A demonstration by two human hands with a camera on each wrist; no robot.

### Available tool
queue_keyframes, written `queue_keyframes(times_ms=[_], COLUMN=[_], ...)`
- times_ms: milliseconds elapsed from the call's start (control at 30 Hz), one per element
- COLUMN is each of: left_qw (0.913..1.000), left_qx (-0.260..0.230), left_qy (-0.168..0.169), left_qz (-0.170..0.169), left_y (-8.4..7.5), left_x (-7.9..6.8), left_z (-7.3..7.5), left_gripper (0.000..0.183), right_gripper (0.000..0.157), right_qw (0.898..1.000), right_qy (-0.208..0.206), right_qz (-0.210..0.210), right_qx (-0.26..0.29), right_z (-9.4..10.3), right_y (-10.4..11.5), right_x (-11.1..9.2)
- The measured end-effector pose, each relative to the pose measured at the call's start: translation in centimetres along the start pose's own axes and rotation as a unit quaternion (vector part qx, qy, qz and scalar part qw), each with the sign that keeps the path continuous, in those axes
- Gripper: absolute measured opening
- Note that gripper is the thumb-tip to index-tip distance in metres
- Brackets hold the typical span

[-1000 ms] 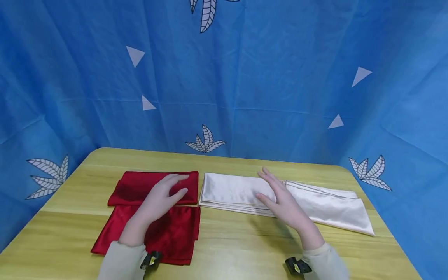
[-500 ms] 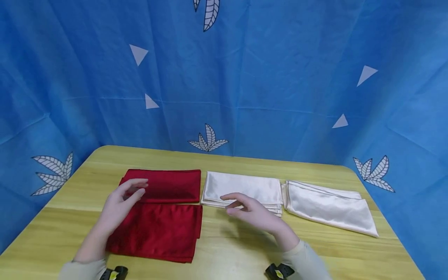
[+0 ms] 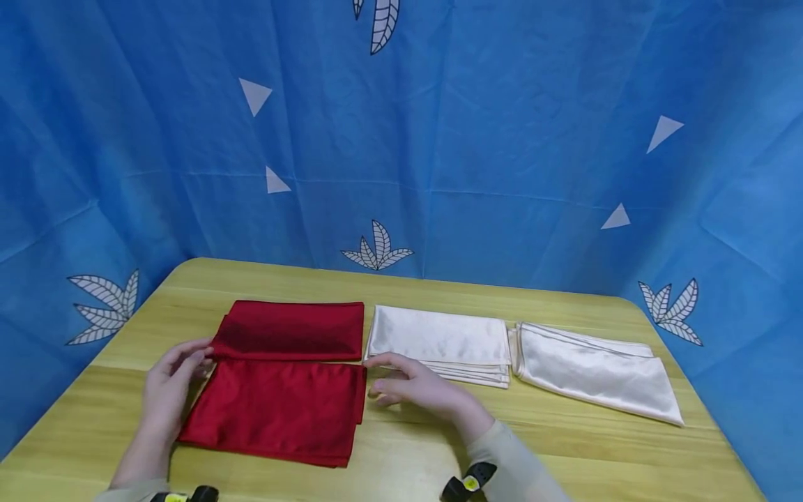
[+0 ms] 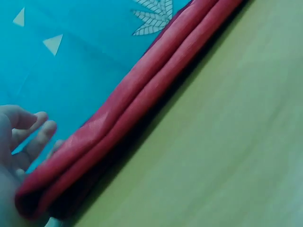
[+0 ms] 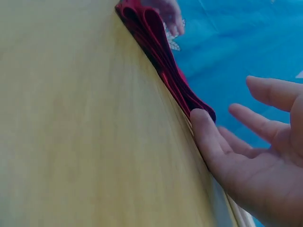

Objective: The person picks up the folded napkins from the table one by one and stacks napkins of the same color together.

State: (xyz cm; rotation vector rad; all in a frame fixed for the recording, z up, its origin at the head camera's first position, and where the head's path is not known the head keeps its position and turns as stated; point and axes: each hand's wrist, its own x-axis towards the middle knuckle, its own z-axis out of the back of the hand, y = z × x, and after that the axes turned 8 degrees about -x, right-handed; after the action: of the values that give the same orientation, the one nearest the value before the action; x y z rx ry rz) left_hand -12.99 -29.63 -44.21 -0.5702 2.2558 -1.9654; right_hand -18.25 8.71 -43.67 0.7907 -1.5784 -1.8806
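Two folded red satin cloths lie one behind the other on the left: the back one [image 3: 295, 331] and the front one [image 3: 276, 411]. My left hand [image 3: 168, 390] is at their left ends, its fingertips by the line where they meet. In the left wrist view its fingers [image 4: 35, 137] bend loosely beside the thick red fold [image 4: 118, 109]. At the front cloth's right end is my right hand [image 3: 420, 390], fingers slightly bent and thumb below. The right wrist view has its thumb [image 5: 203, 127] at the layered red end, the other fingers spread apart.
A folded white satin cloth [image 3: 439, 335] lies right of the red ones, partly behind my right hand. Another white cloth [image 3: 596, 376] lies slantwise farther right. Beyond the wooden table [image 3: 564, 453] hangs a blue curtain [image 3: 514, 139] with leaf prints.
Both hands have moved left and come down from above the cloths to the two ends of the red ones. The cloths look unmoved; the head view has shifted slightly.
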Motion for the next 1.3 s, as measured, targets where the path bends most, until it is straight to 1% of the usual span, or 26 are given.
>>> queue_keyframes(times_ms=[33,100,133,200,233,300,400,533,633,700,767,867,967,1067,1167,1233,1300], left_qw=[0.9995,0.9949,0.9907,0.9795,0.9743,0.9685,0.9627,0.9565,0.9478,0.9406,0.9329,0.9252,0.9183,0.9148,0.9125,0.9121,0.9113], left_qx=[0.031,0.100,0.134,0.197,0.218,0.235,0.237,0.224,0.225,0.229,0.234,0.240,0.246,0.237,0.221,0.216,0.217], left_qy=[-0.006,0.002,0.012,0.037,0.049,0.073,0.112,0.160,0.190,0.212,0.231,0.255,0.273,0.289,0.309,0.315,0.322], left_qz=[0.004,0.013,0.017,0.022,0.025,0.040,0.066,0.097,0.122,0.134,0.147,0.147,0.147,0.153,0.152,0.148,0.136], left_y=[0.1,0.2,0.2,0.1,0.1,0.0,-0.3,-0.7,-0.9,-1.0,-1.0,-1.0,-1.0,-0.9,-0.8,-0.7,-0.5], left_x=[0.0,0.0,0.1,0.2,0.3,0.4,0.5,0.6,0.5,0.5,0.4,0.4,0.3,0.1,-0.1,-0.1,-0.2], left_z=[0.2,0.5,0.7,1.0,1.2,1.6,2.3,3.0,3.0,2.9,2.7,2.5,2.2,1.9,1.6,1.5,1.4], left_gripper=[0.027,0.033,0.037,0.044,0.046,0.049,0.052,0.053,0.051,0.050,0.049,0.045,0.040,0.034,0.031,0.030,0.028], right_gripper=[0.045,0.045,0.045,0.045,0.044,0.042,0.039,0.037,0.036,0.036,0.035,0.033,0.032,0.031,0.029,0.025,0.022], right_qw=[1.000,1.000,1.000,0.999,0.998,0.997,0.995,0.995,0.998,0.999,0.998,0.992,0.984,0.980,0.978,0.978,0.979], right_qy=[0.000,-0.002,-0.003,0.002,0.005,0.010,0.011,0.011,0.023,0.033,0.041,0.047,0.047,0.044,0.034,0.027,0.020], right_qz=[-0.001,0.000,0.001,0.002,0.000,-0.006,-0.018,-0.026,-0.030,-0.029,-0.026,-0.016,-0.004,0.008,0.003,0.000,-0.007], right_qx=[0.013,0.026,0.030,0.046,0.056,0.072,0.096,0.091,0.053,0.014,-0.037,-0.117,-0.173,-0.193,-0.204,-0.206,-0.204], right_z=[-0.1,-0.2,-0.2,-0.3,-0.4,-0.5,-0.6,-0.7,-0.6,-0.6,-0.5,-0.6,-0.6,-0.8,-1.0,-1.2,-1.3], right_y=[-0.2,-0.5,-0.6,-0.6,-0.6,-0.6,-0.6,-0.7,-0.8,-0.8,-0.8,-0.7,-0.6,-0.5,-0.5,-0.5,-0.4], right_x=[0.1,0.2,0.2,0.2,0.2,0.2,0.2,0.3,0.4,0.4,0.4,0.4,0.4,0.4,0.5,0.5,0.6])
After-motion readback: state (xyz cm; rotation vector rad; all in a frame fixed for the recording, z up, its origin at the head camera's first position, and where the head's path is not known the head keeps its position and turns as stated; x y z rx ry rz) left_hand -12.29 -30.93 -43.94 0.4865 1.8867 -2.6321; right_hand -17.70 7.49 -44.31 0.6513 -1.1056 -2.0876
